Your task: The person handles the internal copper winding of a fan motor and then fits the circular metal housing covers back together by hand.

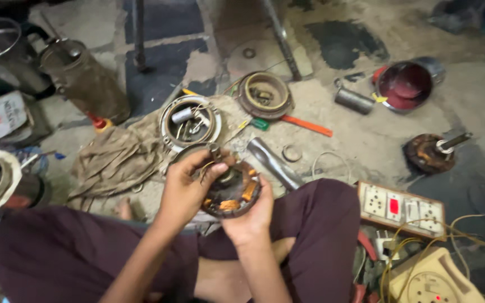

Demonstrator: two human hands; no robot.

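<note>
I sit on the floor with a round motor stator (232,193) held above my lap. Copper coils ring its dark core. My right hand (251,216) cups it from below and the right. My left hand (185,188) grips its left edge, fingers curled over the top near a metal shaft. Just beyond it on the floor lies a round metal housing (190,120) with loose wires and a small cylinder inside.
A brown cloth (116,160) lies left. Farther out are a second round motor part (264,94), an orange-handled tool (307,125), a metal tube (273,163), a red-lined pot (408,85), a rusty rotor (429,151), a socket board (401,207) and tangled wires.
</note>
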